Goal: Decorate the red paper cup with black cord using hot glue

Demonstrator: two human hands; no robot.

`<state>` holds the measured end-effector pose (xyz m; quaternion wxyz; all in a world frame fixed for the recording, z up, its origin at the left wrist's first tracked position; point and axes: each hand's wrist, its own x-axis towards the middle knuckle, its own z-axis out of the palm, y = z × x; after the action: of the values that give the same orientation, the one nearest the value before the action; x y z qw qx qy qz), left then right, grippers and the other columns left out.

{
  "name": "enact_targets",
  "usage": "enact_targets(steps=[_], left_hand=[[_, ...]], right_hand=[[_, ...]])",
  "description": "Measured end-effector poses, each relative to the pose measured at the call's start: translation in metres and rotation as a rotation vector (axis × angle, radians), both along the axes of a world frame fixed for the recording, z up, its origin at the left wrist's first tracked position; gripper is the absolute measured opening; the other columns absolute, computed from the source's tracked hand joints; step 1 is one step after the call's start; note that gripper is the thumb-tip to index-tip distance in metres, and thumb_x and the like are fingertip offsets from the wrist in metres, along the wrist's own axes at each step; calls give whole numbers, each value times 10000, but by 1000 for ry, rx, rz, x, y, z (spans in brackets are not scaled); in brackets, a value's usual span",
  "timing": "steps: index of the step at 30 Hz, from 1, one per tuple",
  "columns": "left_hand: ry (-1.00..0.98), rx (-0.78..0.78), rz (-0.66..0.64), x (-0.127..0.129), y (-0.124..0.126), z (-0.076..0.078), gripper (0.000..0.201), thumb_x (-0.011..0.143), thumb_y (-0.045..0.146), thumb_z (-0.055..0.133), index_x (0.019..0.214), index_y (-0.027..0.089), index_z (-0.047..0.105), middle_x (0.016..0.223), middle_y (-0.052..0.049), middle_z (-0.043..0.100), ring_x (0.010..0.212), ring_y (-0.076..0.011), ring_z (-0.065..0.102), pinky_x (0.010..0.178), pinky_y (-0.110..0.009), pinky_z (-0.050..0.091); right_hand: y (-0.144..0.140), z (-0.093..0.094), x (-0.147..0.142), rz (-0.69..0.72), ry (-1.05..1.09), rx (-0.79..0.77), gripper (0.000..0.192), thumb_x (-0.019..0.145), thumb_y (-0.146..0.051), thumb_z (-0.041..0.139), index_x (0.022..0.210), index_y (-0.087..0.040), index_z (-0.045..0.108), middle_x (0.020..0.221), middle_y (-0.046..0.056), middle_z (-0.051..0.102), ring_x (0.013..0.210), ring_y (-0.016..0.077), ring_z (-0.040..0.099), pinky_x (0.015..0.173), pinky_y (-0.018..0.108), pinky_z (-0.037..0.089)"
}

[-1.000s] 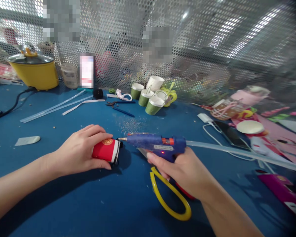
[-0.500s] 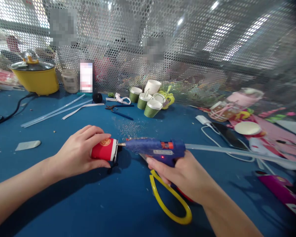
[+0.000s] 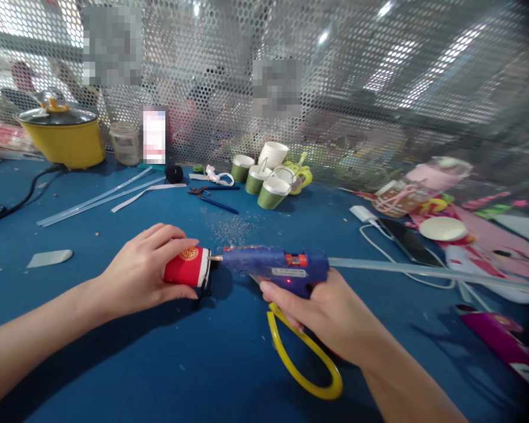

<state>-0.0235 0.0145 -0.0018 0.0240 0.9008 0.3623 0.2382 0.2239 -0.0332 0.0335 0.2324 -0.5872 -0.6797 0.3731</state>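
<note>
My left hand (image 3: 152, 267) is wrapped round a red paper cup (image 3: 187, 267) with a gold emblem, lying on its side with its white rim to the right. A black cord or strip hangs at that rim. In my right hand (image 3: 321, 305) is a blue glue gun (image 3: 275, 264) with a small red light lit. Its metal nozzle points left and meets the cup's rim. A long clear glue stick (image 3: 388, 267) sticks out of the gun's back. Beneath my right hand lie scissors with a yellow handle loop (image 3: 306, 358), their blades mostly hidden.
Small green-and-white cups (image 3: 273, 192), pliers (image 3: 214, 200) and spare glue sticks (image 3: 92, 200) lie farther back. A yellow electric pot (image 3: 66, 138) and a jar (image 3: 124, 144) stand back left. A phone (image 3: 409, 241) with a white cable and pink craft pieces are at right, before a perforated metal screen.
The glue gun has shifted very slightly left along with my right hand, its nozzle still at the cup's rim. My left hand and the red cup stay almost the same.
</note>
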Motion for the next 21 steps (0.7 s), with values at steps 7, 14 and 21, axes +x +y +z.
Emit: enact_targets(steps=[7,14,21], left_hand=[[-16,-5,-3,0,0,0,540,683,491,594,1112,171,526,1033,-117,559,923,-246,520,792,-386,456],[-14,-4,3,0,0,-1,541,684,487,595,1115,170,521,1036,-120,560,926,-248,518,794,-388,454],[3,3,0,0,0,-1,556,690,490,587,1102,121,530,1032,-139,555,922,-245,511,797,-376,446]], right_hand=[[0,1,-1,22,-4,15,330,783,-373,506,514,-186,463,384,-49,441,367,80,402,385,202,351],[0,2,0,-21,-22,-3,292,768,-395,521,565,-188,488,402,-53,443,375,83,398,386,200,348],[1,-1,0,1,-10,-29,282,774,-385,515,574,-189,479,405,-56,440,380,83,393,396,207,334]])
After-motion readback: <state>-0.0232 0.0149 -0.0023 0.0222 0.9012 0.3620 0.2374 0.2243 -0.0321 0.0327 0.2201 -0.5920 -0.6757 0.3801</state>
